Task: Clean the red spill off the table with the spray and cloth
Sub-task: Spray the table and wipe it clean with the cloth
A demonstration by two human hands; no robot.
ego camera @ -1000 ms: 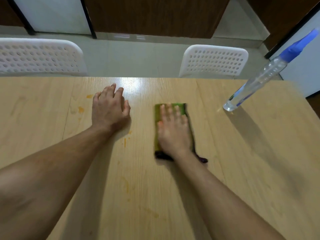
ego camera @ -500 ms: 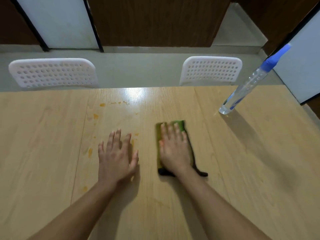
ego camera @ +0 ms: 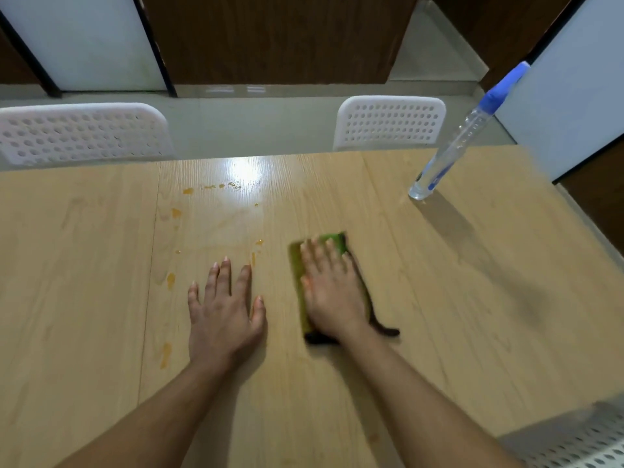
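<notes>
From the head camera, the folded green cloth (ego camera: 297,271) with its dark edge lies mid-bench, the right hand (ego camera: 332,292) pressed flat on it, fingers straight and together. The left hand (ego camera: 223,315) rests flat beside it, fingers spread. Orange spill spots (ego camera: 171,280) dot the pale wood-grain bench (ego camera: 472,298). One clear blue-capped spray bottle (ego camera: 452,153) stands far right; two white perforated chairs (ego camera: 390,123) sit behind.

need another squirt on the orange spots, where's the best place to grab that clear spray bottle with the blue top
Probably around the middle of the clear spray bottle with the blue top, wrapping the slim round body from its near side. It stands upright at the far right of the light wooden table, with nothing beside it, nearest the right hand, which presses flat on the green cloth.
</notes>
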